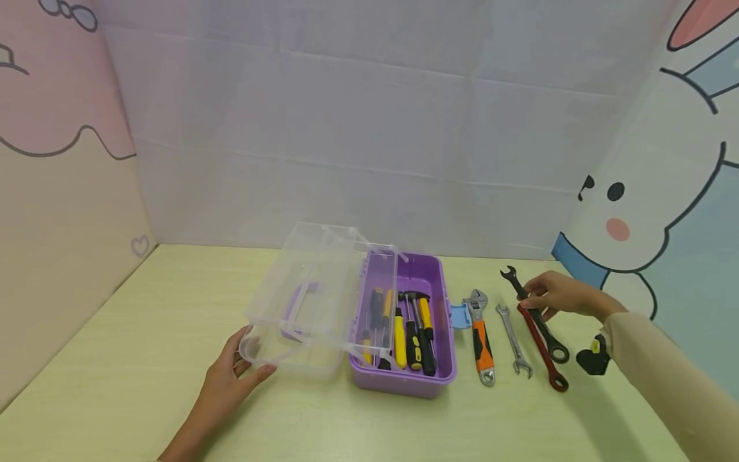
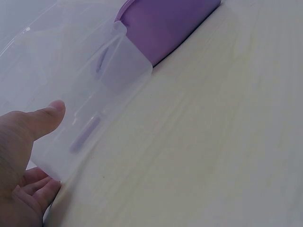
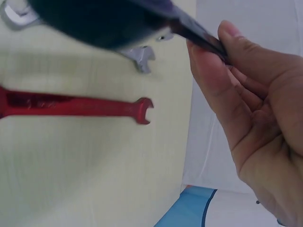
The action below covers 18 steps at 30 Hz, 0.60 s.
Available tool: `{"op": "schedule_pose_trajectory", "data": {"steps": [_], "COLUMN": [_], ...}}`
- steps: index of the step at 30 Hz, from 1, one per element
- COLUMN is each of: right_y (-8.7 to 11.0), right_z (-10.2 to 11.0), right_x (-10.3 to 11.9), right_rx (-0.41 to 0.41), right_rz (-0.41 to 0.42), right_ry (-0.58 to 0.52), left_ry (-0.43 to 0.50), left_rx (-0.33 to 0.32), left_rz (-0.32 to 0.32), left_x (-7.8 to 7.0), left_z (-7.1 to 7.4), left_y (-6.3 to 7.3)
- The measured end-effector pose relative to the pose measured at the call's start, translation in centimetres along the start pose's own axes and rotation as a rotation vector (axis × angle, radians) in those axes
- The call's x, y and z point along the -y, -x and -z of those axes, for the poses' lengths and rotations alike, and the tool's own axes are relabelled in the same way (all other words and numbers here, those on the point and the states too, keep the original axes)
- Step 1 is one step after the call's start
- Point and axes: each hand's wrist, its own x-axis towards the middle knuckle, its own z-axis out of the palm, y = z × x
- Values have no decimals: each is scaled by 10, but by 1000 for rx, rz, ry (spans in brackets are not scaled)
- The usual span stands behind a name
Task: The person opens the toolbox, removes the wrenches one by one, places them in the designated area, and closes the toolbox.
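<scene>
My left hand (image 1: 233, 372) holds the near left corner of a clear toolbox lid (image 1: 268, 308); in the left wrist view the thumb lies over the lid and the fingers are at its lower corner. The lid stands swung open to the left of the purple toolbox (image 1: 398, 384). On the right, my right hand (image 1: 557, 295) pinches a black ratchet wrench (image 1: 538, 319) between thumb and fingers, its ring end toward me. The right wrist view shows it raised above the table. Below it lies a red wrench (image 1: 543, 353), with a silver open-end wrench (image 1: 513, 340) to its left.
An adjustable wrench (image 1: 482, 346) with an orange and black handle lies beside the toolbox's blue latch (image 1: 460, 316). Inside the toolbox are a hammer (image 1: 424, 308), a yellow-handled tool (image 1: 399, 340) and several other hand tools. A pale cloth backdrop (image 1: 369, 147) rises behind the table.
</scene>
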Motion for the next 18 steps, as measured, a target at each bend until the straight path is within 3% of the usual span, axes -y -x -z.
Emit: {"op": "schedule_pose_trajectory", "data": {"steps": [12,18], "right_y": [18,25], "right_z": [-10,-16], "right_x": [-35,-49], "right_rx": [-39,-53], "right_rz": [2,-43], "right_ry": [-54,-60], "left_ry": [9,5], "left_rx": [-5,-3], "left_rz": [6,12], "left_x": [1,1], "left_z": [-1,-1], "left_y": [2,2]}}
